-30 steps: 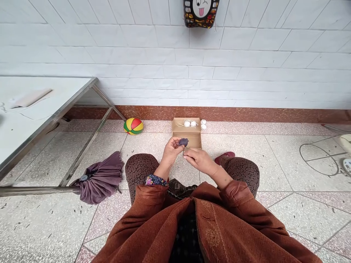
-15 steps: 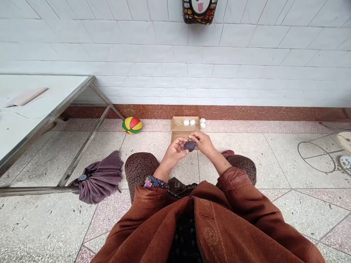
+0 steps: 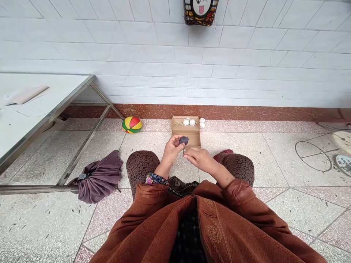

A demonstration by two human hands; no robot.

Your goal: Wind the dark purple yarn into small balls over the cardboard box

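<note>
A small dark purple-grey ball of yarn (image 3: 184, 140) is held by my left hand (image 3: 171, 150), between its thumb and fingers. Just below and to the right of it, my right hand (image 3: 201, 159) has its fingers pressed together on a short dark strand that runs down from the ball. Behind the hands, an open cardboard box (image 3: 194, 138) lies on the floor. White yarn balls (image 3: 186, 121) rest in its far part, and two more white balls (image 3: 202, 122) are beside it on the right.
A white table (image 3: 55, 87) with a metal frame stands at left. On the floor are a colourful ball (image 3: 132, 125), a folded purple umbrella (image 3: 101, 177) and, at right, a wire ring stand (image 3: 312, 156). A patterned basket (image 3: 201, 14) shows against the tiled wall.
My right hand has moved from above the yarn ball to below and right of it, with a strand between. My left hand has turned the ball slightly up and left.
</note>
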